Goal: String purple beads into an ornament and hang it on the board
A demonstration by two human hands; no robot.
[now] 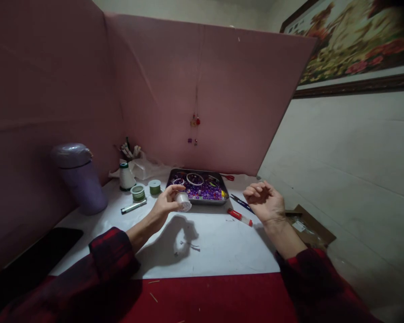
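Observation:
My left hand (163, 205) grips a small spool of clear thread (183, 202) between thumb and fingers, held above the white sheet just in front of the bead tray. My right hand (265, 202) is raised on the right with its palm turned up and its fingers curled in; whatever they pinch, if anything, is too fine to make out. Between the hands stands a dark tray (210, 202) of purple beads with a pale ring (195, 179) in it. Near my right hand lie dark thread snips (241, 203) and a red-and-clear tube (239, 217).
On the left are green thread spools (138, 194), a white thread cone (127, 177), a silver cylinder (133, 207) and a tall purple tumbler (81, 179). Small bits (190, 245) lie on the white sheet (222, 255). Pink panels (155, 89) stand behind; a cardboard box (311, 224) is right.

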